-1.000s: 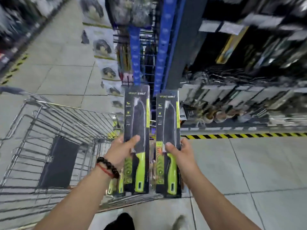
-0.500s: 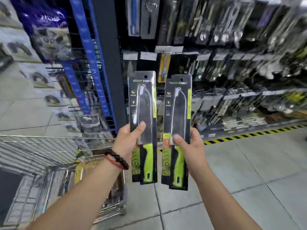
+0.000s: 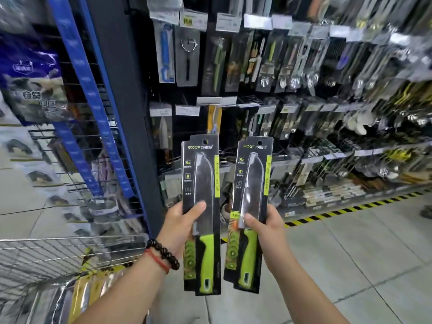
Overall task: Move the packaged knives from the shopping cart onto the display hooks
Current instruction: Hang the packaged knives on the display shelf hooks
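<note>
Left hand [image 3: 178, 220] and right hand [image 3: 264, 226] each pinch one knife pack [image 3: 202, 213] [image 3: 251, 213], clear of the cart [image 3: 70, 251]; hanging on hooks [image 3: 233, 150] remains.

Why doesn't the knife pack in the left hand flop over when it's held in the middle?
Probably because it is stiff: the left knife pack stands straight above and below the left hand. The knife inside likely stiffens it. Its shiny plastic front may be a bit slippery.
</note>
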Demonstrator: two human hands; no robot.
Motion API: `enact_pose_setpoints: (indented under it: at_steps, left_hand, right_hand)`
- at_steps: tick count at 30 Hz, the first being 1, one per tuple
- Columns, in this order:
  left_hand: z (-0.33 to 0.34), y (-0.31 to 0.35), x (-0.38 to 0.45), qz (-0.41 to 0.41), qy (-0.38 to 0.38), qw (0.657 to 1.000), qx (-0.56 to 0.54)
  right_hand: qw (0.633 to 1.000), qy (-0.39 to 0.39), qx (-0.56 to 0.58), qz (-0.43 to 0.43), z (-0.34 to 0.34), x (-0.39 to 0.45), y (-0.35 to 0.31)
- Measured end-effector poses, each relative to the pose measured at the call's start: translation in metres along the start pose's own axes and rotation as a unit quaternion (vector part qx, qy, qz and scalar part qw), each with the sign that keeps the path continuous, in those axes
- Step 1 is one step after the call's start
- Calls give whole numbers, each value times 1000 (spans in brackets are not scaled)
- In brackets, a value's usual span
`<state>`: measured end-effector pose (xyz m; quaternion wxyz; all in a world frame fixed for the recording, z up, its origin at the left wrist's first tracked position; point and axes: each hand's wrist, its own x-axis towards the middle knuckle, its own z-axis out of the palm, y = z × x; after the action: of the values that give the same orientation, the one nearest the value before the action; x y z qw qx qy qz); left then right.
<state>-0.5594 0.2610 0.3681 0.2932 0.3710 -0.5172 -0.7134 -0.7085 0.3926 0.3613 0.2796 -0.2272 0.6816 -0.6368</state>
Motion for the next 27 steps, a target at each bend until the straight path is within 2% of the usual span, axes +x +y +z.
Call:
enact_pose_setpoints:
  at_steps: [7,14,19,27]
  left_hand:
    - [-8,-7,85,-18,15,999,-33]
    - [-18,-4,148,-7,38,999,-11]
    - [-18,-3,190,10,105,994,30]
    - [-13,-6,243,2,227,968,102]
  right_hand:
    - [999,-20,-40,25,26,99,4]
    - [997,-58,-43,31,61,172,9]
    - [995,-81,-22,57,73,224,14]
    - [976,-191,-53,91,74,325,31]
